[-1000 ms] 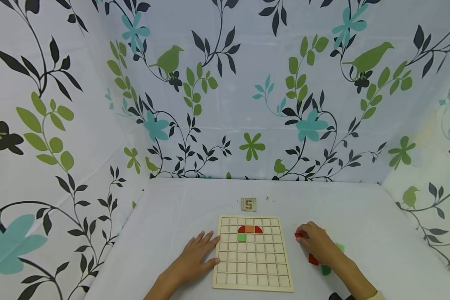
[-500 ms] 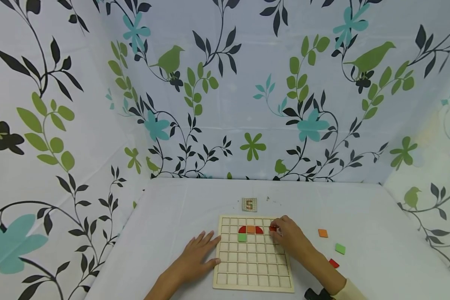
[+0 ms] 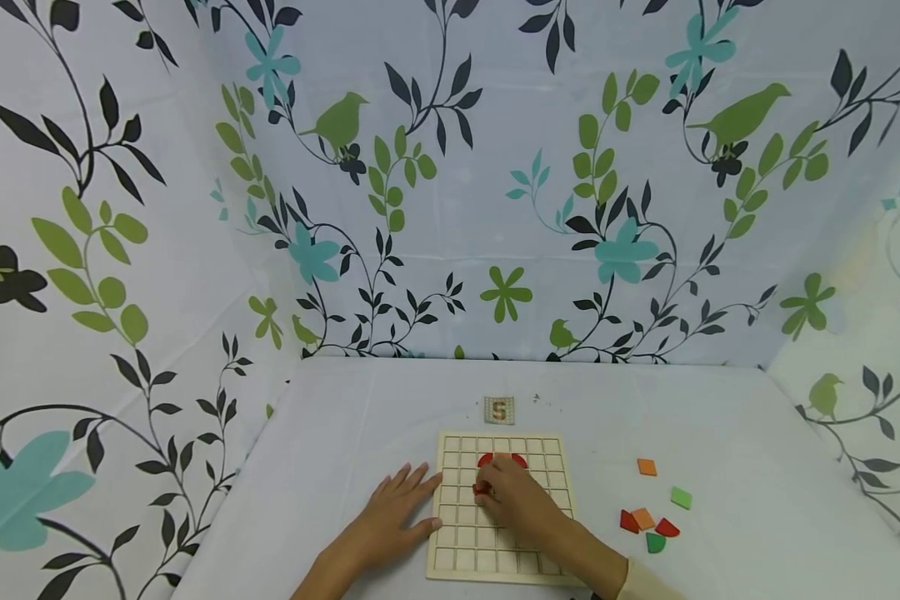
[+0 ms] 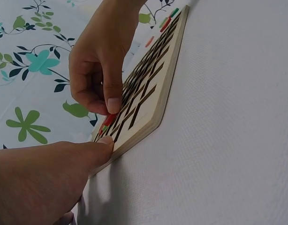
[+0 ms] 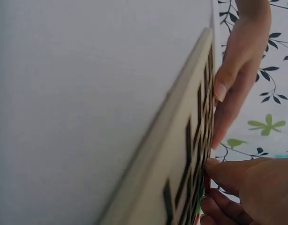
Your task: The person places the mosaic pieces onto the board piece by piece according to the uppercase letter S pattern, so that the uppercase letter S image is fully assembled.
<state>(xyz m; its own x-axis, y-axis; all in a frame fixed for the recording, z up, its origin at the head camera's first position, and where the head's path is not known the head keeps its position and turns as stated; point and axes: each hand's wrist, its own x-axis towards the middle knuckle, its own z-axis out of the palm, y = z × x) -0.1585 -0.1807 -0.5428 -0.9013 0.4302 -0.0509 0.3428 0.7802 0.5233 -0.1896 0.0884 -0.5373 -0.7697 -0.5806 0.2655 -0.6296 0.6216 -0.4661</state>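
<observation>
A wooden grid board lies flat on the white table. My left hand rests at its left edge, fingers spread and fairly straight, with the thumb at the rim. Over the board's upper middle, my right hand pinches a small red tile between thumb and fingers, down at the grid. Just above that hand, two red rounded tiles flank an orange tile in the grid. The right hand covers the nearby cells in the head view.
Right of the board lie loose tiles: an orange square, a light green one, and a cluster with red, orange and dark green pieces. A small patterned card lies behind the board. Patterned cloth surrounds the table.
My right hand has moved left from the loose tiles, over the board's right side, to its upper middle, carrying the red tile. My left hand has stayed put.
</observation>
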